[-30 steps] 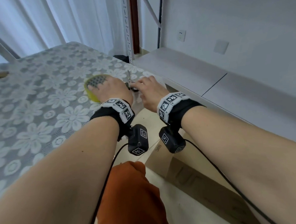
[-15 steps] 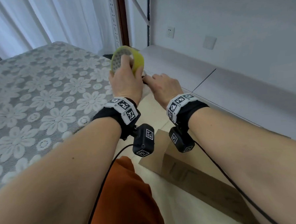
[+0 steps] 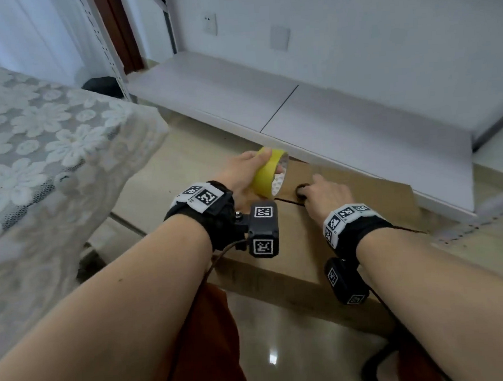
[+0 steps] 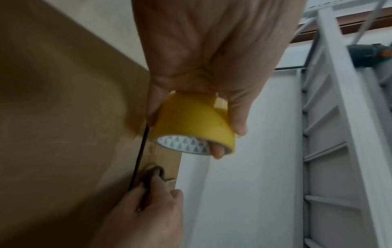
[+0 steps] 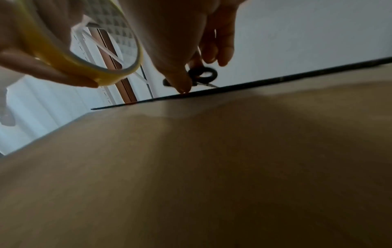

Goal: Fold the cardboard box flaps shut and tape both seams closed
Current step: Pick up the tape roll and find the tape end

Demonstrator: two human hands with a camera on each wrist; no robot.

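Note:
A brown cardboard box lies on the floor with its top flaps folded flat, and a dark seam runs between them. My left hand grips a yellow tape roll, one finger through its core, just above the box's far left end. In the left wrist view the tape roll hangs beside the seam. My right hand holds black-handled scissors on the box top at the seam. The right wrist view shows the scissors above the box.
A table under a white lace floral cloth stands at the left. A low white shelf runs along the wall right behind the box. A metal rack upright rises at the back. An orange garment covers my knee below.
Both hands came off the table and dropped to the box on the floor. The left hand carried the tape roll along, and the right hand brought the scissors.

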